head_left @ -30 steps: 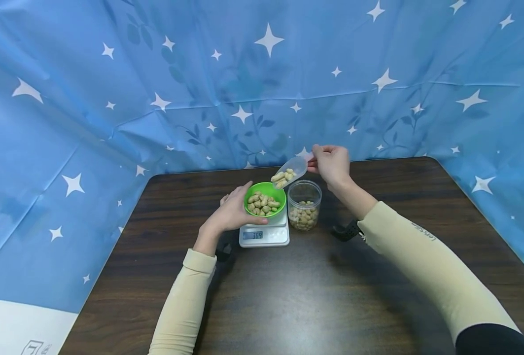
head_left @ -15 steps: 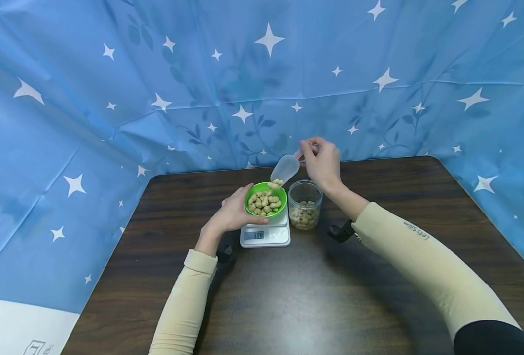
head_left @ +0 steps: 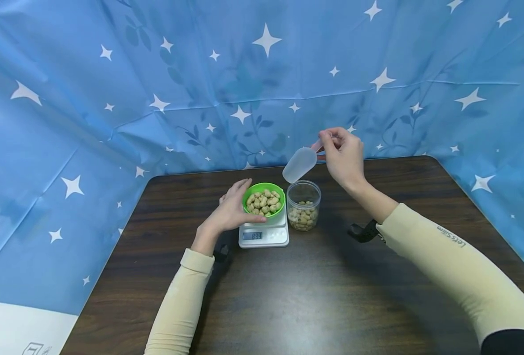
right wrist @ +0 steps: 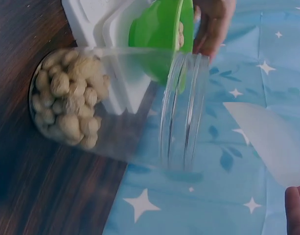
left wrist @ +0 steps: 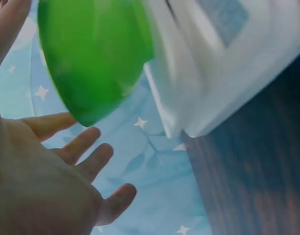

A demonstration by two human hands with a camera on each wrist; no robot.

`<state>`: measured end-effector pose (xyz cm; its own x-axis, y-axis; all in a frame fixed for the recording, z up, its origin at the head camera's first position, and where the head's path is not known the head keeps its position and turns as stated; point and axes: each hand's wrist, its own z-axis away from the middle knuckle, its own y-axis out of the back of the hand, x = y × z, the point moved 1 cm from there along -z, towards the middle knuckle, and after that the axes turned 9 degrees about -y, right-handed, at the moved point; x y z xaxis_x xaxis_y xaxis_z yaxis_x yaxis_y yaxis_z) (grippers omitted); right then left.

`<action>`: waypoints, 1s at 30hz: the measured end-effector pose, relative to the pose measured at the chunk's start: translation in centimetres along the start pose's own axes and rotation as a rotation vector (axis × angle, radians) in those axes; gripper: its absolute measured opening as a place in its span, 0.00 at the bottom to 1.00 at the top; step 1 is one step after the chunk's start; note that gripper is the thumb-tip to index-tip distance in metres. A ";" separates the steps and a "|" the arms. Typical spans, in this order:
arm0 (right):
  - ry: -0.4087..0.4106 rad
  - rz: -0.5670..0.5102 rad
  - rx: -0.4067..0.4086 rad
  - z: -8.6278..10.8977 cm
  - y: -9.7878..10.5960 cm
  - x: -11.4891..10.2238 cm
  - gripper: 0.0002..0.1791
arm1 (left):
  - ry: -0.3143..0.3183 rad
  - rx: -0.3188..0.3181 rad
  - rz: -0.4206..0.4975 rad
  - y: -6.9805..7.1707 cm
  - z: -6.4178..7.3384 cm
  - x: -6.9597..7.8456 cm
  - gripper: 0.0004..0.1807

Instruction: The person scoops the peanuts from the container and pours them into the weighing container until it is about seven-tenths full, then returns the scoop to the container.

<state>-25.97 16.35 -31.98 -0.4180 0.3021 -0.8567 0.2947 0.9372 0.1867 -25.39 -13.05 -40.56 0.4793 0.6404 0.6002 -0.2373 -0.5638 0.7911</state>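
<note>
A green bowl (head_left: 247, 197) of unshelled peanuts (head_left: 265, 202) stands on a white kitchen scale (head_left: 272, 240). My left hand (head_left: 229, 209) holds the bowl from the left, thumb along its front and fingers behind. Seen from the left wrist, the index fingertip meets the bowl's rim (left wrist: 87, 124) while the other fingers spread loosely. My right hand (head_left: 345, 155) pinches the pink handle of a translucent scoop (head_left: 300, 165), which shows no peanuts and tilts down to the left. Below the scoop stands an open clear jar (head_left: 292, 202), its lower part filled with peanuts (right wrist: 71, 98).
The scale's display (head_left: 252, 236) reads about 893, decimal point unclear. Scale and jar stand side by side on the dark wooden table (head_left: 288, 296). A blue star-patterned cloth (head_left: 199, 74) hangs right behind the far edge.
Peanuts have slid out of the scoop into the bowl, which is fuller. The right hand has then drawn the scoop back rightward over the jar. The scale's number has risen. The left hand stays.
</note>
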 end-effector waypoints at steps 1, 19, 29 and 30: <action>0.000 0.004 0.002 0.0 0.3 -0.1 0.15 | -0.014 0.011 0.000 0.1 -0.1 0.2 0.64; 0.284 0.353 -0.129 2.2 0.3 1.8 0.10 | -0.154 -0.032 -0.091 -1.2 -4.5 5.5 0.52; 0.370 0.464 -0.242 3.0 -0.4 2.4 0.07 | -0.160 -0.134 -0.069 -2.2 -5.6 6.0 0.53; 0.373 0.472 -0.252 3.0 -0.5 2.5 0.06 | -0.157 -0.140 -0.070 -2.3 -5.7 6.0 0.53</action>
<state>-24.55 16.11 -35.68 -0.5763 0.6890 -0.4395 0.3282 0.6876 0.6477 -26.73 -4.95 -38.06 0.6220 0.5798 0.5262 -0.3084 -0.4363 0.8453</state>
